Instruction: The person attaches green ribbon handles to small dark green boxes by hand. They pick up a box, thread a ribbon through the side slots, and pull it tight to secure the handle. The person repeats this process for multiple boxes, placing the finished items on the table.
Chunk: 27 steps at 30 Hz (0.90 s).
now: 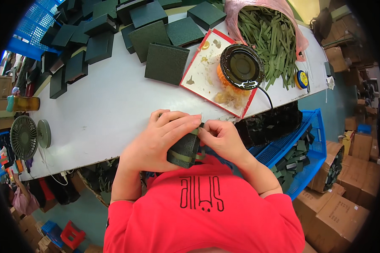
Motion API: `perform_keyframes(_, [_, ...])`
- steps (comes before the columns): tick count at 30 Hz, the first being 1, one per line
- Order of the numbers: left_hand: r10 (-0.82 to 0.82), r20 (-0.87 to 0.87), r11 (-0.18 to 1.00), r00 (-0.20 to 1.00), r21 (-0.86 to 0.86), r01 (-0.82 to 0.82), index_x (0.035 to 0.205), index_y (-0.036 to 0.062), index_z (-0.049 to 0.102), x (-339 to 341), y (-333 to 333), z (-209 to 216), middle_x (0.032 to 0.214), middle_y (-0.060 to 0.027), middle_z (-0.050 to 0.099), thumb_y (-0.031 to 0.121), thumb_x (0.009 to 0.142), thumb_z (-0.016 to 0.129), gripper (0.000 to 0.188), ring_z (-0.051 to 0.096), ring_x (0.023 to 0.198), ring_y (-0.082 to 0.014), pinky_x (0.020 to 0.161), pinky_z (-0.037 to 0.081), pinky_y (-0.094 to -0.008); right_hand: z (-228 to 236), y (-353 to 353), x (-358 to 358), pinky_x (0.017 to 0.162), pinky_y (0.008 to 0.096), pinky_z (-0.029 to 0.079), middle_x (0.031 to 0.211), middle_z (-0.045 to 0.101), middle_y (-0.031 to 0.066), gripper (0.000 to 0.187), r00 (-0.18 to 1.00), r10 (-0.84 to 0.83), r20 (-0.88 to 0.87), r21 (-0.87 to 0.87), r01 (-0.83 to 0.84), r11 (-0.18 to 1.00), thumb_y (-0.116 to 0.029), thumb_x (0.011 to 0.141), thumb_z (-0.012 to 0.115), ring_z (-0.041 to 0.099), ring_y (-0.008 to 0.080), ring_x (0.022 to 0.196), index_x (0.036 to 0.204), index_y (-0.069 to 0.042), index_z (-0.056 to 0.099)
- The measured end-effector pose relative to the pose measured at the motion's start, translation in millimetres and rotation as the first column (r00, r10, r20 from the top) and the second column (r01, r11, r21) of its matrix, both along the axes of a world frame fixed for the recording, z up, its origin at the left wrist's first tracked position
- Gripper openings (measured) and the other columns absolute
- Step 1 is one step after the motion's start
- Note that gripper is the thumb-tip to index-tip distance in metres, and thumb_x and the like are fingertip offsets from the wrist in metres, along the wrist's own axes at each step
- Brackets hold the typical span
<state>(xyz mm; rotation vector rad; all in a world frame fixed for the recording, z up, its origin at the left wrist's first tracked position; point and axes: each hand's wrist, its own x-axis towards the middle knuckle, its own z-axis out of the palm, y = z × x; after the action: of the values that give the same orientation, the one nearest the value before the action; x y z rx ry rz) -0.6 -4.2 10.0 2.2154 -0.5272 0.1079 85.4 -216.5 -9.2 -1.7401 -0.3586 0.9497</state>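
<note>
My left hand point(158, 137) is wrapped over a small dark green box point(185, 147), holding it tilted at the table's near edge in front of my red shirt. A lighter olive-green ribbon point(180, 157) crosses the lower part of the box, and a loose bit shows by its right side. At the box's upper right corner my right hand point(223, 137) is closed in a pinch, its fingertips on what looks like ribbon. The fingertips partly hide the piece they grip. Both hands nearly meet at that corner.
Dark green boxes point(166, 63) crowd the table's far side. A white tray with a red rim point(198, 80) carries a black round pot point(242, 66) with a cord. Beyond lies a pink bag point(232, 19) of green ribbon strips point(268, 40). A blue crate point(318, 143) stands right, a fan point(24, 137) left.
</note>
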Motion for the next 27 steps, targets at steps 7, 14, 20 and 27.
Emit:
perform_keyframes(7, [0.161,-0.089,0.986,0.983,0.047,-0.157,0.143,0.0059,0.046,-13,15,3,0.142,-0.0138,0.053,0.017,0.058,0.087,0.095,0.048,0.128,-0.0351,0.109,0.036,-0.0464,8,-8,6,0.067,0.0230,0.047,0.089,0.070,0.0015,0.026,0.980,0.042,-0.192,0.182,-0.006,0.983,-0.023,0.100,0.064,0.058,0.0049,0.074,0.101,0.001,0.070])
perform_keyframes(14, [0.756,-0.041,0.623,0.653,0.350,-0.699,0.145,0.0051,0.046,-57,82,-18,0.141,-0.0188,0.052,0.009,0.060,0.082,0.093,0.046,0.132,-0.0383,0.112,0.035,-0.0457,-11,-57,24,0.069,0.0192,0.046,0.084,0.070,0.0025,0.017,0.870,-0.458,0.183,0.231,0.415,0.880,-0.013,0.099,0.065,0.059,0.0043,0.072,0.103,0.002,0.070])
perform_keyframes(20, [0.888,-0.018,0.384,0.460,0.580,-0.718,0.148,0.0128,0.046,-86,122,-28,0.154,-0.0187,0.037,0.020,0.072,0.079,0.083,0.037,0.140,-0.0390,0.114,0.033,-0.0469,-34,-119,86,0.067,0.0204,0.047,0.081,0.069,0.0019,0.017,0.539,-0.722,0.433,0.232,0.708,0.667,-0.014,0.092,0.074,0.059,0.0048,0.074,0.094,0.003,0.071])
perform_keyframes(27, [0.799,0.227,0.358,0.557,0.564,-0.744,0.150,0.0105,0.040,-38,99,-18,0.156,-0.0188,0.037,0.026,0.079,0.079,0.083,0.032,0.145,-0.0376,0.116,0.028,-0.0516,-53,-137,147,0.066,0.0258,0.048,0.080,0.070,0.0052,0.029,0.397,-0.598,0.697,0.129,0.750,0.649,-0.025,0.093,0.072,0.058,0.0080,0.071,0.098,0.003,0.071])
